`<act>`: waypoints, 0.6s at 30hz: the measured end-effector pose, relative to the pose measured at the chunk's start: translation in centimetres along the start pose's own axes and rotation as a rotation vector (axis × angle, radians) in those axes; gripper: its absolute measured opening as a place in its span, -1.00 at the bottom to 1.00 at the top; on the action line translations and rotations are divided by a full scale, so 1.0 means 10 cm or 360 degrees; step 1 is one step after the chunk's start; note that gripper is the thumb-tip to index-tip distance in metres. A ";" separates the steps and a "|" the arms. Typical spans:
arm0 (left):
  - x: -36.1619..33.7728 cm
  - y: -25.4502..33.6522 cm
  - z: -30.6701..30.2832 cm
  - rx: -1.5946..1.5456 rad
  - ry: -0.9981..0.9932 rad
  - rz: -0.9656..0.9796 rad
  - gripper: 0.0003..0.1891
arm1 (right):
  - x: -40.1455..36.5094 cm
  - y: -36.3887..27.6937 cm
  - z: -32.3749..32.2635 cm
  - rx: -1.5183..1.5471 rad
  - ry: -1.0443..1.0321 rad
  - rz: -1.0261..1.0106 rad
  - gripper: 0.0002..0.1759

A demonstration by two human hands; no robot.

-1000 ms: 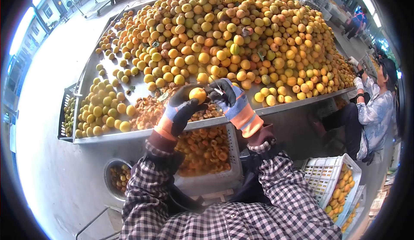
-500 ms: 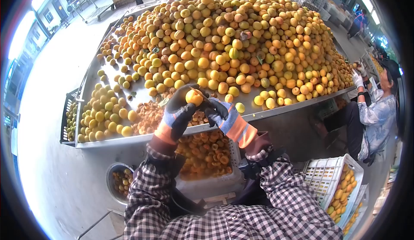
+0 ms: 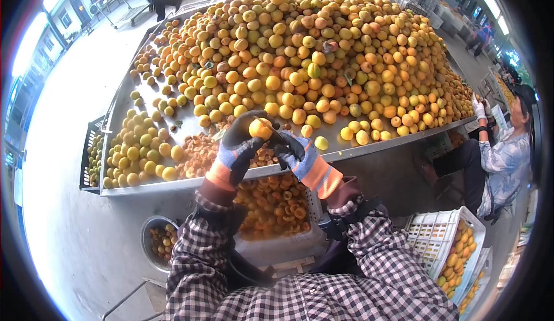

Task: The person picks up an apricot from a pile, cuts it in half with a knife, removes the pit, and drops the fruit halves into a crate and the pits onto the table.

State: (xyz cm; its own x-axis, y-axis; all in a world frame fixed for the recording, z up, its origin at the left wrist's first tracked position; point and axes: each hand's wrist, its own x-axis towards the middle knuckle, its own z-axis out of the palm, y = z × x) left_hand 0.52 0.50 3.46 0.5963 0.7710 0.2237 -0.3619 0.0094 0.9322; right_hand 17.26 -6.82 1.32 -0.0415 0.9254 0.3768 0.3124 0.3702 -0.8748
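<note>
My left hand (image 3: 239, 148) grips one apricot (image 3: 259, 129) over the table (image 3: 369, 145) edge. My right hand (image 3: 297, 151) is closed on what looks like a blade (image 3: 274, 134), at the fruit's 4 o'clock. I'd say this one's mid-cut. Halves fill the crate (image 3: 277, 205) at 6 o'clock, but the pile (image 3: 323, 50) at 12 o'clock lies whole, so plenty left.

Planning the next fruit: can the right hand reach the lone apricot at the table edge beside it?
Probably yes: the lone apricot lies close beside the right hand, with nothing between them.
</note>
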 end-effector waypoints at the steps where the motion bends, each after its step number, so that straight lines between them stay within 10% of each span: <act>1: 0.00 0.00 -0.01 0.0050 -0.0018 0.0022 -0.32 | -0.01 0.00 0.00 0.0000 0.0005 0.0004 -0.61; 18: 0.00 -0.15 -0.06 0.0211 0.0130 0.0001 -0.44 | -0.01 0.05 0.03 -0.0295 -0.0007 0.0148 -0.67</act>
State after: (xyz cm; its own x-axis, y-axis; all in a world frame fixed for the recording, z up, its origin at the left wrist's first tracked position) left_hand 0.64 0.91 1.87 0.5338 0.8202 0.2056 -0.2614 -0.0712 0.9626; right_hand 17.15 -6.66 0.78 -0.0086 0.9553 0.2955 0.4846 0.2625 -0.8344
